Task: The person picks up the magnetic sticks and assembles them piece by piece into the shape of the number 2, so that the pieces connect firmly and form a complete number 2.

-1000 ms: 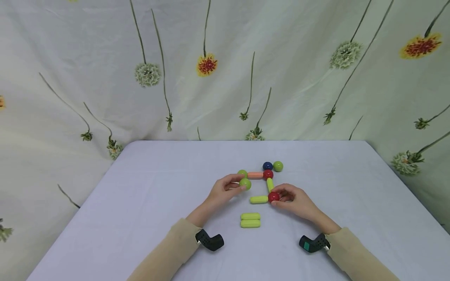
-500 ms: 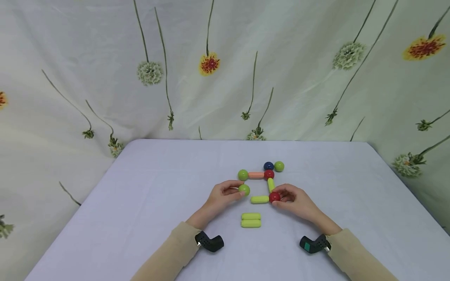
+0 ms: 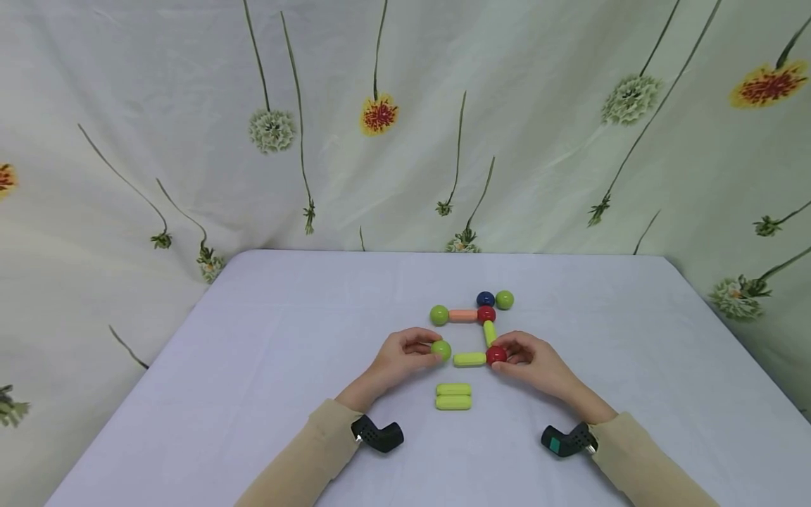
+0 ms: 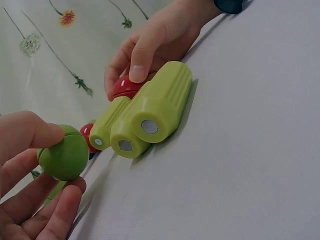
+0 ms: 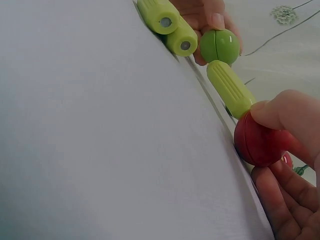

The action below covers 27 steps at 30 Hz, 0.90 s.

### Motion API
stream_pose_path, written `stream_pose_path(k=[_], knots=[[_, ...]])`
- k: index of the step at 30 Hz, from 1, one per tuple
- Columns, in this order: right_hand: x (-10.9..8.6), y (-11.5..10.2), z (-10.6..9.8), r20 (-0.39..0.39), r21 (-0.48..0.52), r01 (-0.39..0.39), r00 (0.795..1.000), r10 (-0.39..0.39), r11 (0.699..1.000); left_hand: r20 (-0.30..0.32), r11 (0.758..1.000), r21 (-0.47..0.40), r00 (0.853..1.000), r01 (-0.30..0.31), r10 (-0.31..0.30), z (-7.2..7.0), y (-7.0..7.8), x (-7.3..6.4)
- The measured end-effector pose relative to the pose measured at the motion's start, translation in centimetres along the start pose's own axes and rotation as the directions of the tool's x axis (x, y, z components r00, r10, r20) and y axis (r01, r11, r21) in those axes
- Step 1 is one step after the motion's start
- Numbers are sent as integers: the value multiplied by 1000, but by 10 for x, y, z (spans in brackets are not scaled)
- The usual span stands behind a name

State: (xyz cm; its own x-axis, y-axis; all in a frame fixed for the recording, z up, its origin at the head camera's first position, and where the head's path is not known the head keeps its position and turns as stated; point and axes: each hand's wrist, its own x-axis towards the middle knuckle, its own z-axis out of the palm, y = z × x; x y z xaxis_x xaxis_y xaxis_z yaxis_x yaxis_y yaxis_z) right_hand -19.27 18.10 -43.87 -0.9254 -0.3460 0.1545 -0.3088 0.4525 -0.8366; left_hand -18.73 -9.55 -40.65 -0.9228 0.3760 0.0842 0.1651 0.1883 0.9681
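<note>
Crosswise, a yellow-green rod is lying on the table, pointing leftward from a red ball that the right hand is pinching toward a green ball that the left hand is pinching. The left wrist view is revealing grey end discs on two nearer rods, unseen from the head; rod-to-green-ball contact is proving unclear.

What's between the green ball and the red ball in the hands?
A yellow-green stick. The head view shows it lying between the green ball and the red ball, one end touching the red one.
</note>
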Motion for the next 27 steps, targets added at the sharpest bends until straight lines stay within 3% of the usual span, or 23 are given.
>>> stream_pose_path(k=[9, 16, 27], knots=[[1, -2, 1, -16, -40, 0, 1000, 0, 999, 46, 999, 14, 998, -32, 31, -1, -1, 0], [-1, -3, 1, -9, -10, -11, 1000, 11, 1000, 64, 998, 45, 997, -39, 36, -1, -2, 0], [-2, -12, 2, -14, -34, -6, 1000, 6, 999, 69, 995, 83, 996, -56, 51, 1, -1, -1]])
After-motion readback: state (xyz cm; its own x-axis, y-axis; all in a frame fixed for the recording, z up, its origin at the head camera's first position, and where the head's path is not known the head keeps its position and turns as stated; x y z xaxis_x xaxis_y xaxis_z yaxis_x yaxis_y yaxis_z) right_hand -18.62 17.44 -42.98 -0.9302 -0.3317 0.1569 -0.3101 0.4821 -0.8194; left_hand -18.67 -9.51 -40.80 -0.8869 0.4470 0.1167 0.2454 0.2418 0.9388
